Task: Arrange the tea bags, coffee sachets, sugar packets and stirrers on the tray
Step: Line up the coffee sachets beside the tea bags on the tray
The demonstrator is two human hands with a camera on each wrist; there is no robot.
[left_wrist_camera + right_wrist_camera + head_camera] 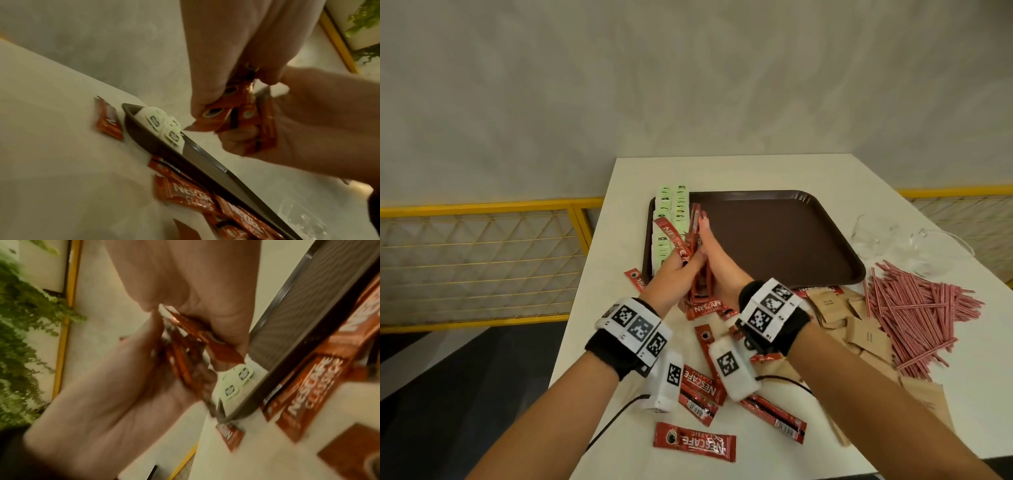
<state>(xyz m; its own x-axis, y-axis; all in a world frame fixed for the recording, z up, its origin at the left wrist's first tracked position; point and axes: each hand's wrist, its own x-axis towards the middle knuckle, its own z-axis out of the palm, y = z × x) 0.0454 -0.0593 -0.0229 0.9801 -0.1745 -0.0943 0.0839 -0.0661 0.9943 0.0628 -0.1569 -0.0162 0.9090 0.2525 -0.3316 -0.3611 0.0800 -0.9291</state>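
A bundle of red coffee sachets (pixel 694 222) stands on edge over the left part of the brown tray (pixel 774 236), just right of two columns of green tea bags (pixel 671 219). My left hand (pixel 683 262) grips the bundle from the left with curled fingers. On the other side, my right hand (pixel 705 240) lies along it with long straight fingers, the thumb tucked under. One sachet sticks out tilted across the tea bags. In the left wrist view the sachets (pixel 232 105) sit clamped between both hands above the tea bags (pixel 162 125).
Several loose coffee sachets (pixel 695 442) lie on the white table in front of the tray. Brown sugar packets (pixel 866 335) and a heap of red-striped stirrers (pixel 914 308) lie at the right. Two clear glasses (pixel 873 236) stand beside the tray's right edge.
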